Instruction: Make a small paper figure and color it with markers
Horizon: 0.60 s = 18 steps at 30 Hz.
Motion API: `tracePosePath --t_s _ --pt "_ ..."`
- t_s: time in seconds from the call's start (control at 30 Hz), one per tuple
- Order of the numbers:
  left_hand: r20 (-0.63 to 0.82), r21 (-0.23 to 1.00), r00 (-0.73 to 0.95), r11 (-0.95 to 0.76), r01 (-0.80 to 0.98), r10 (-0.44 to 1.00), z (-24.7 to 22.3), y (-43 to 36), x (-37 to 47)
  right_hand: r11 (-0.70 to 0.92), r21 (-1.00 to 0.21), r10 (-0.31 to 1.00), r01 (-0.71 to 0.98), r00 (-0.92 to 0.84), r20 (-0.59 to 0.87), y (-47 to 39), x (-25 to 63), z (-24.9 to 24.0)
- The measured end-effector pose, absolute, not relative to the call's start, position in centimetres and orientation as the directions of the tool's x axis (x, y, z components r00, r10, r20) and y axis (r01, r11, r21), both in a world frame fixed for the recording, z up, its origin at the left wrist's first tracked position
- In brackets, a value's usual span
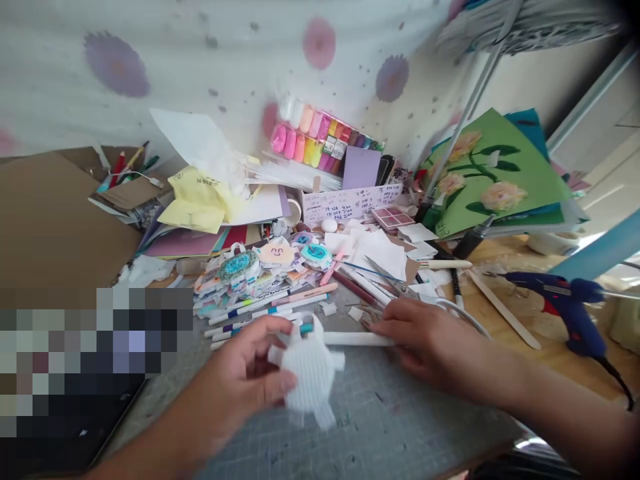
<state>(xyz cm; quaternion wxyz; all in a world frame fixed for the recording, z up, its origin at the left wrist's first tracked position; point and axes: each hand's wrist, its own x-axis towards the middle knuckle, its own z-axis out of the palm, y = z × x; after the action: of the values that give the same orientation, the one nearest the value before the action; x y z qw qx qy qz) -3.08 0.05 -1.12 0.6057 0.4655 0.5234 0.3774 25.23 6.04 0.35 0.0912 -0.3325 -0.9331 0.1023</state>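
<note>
A: Head view, go. What's in my hands?

B: My left hand is pinching a white ribbed cutout, roundish with little tabs sticking out, thumb on its left edge, held just above the grey cutting mat near the tabletop's front edge. It's a bit blurred.

A: Right one?

B: My right hand lies palm down, fingers stretched left onto a white stick flat on the mat just behind the cutout. Touching it, fingers loosely curled over it; not lifted.

A: Step?

B: I'd judge I'm holding the piece ready while picking up the stick. Next move likely calls for closing the fingers round the stick and bringing it to the cutout, keeping the left pinch steady.

A: Pose?

B: Both forearms come in from the front edge, left wrist turned inward, right arm angled in from the right corner.

A: Around?

B: Markers and paper scraps mid-tabletop, clay pack at the back, blue glue gun at the right edge.
</note>
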Motion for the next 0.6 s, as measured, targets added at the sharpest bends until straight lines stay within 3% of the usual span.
tracePosePath --t_s 0.07,0.17,0.33,0.5,0.6 --pt "-0.318 0.948 0.253 0.299 0.113 0.913 -1.5 -0.5 -2.4 0.736 -0.281 0.658 0.616 -0.748 0.084 6.3 26.4 0.6" --pt "-0.361 0.925 0.242 0.313 0.215 0.901 -1.8 -0.9 -1.7 0.728 -0.342 0.653 0.595 -0.753 0.081 6.7 27.5 0.8" --pt "-0.413 0.904 0.199 0.374 0.206 0.889 -1.9 -0.8 -1.4 0.629 -0.534 0.718 0.565 -0.685 0.122 7.6 29.7 0.2" --pt "-0.354 0.897 0.215 0.265 0.353 0.910 -1.7 -0.9 -1.6 0.229 -0.908 0.925 0.350 -0.368 0.092 8.3 30.4 -0.2" --pt "-0.235 0.849 0.165 0.119 0.515 0.958 -1.5 -0.9 -2.1 0.025 -0.993 0.960 0.115 -0.279 -0.008 8.1 29.4 0.2"
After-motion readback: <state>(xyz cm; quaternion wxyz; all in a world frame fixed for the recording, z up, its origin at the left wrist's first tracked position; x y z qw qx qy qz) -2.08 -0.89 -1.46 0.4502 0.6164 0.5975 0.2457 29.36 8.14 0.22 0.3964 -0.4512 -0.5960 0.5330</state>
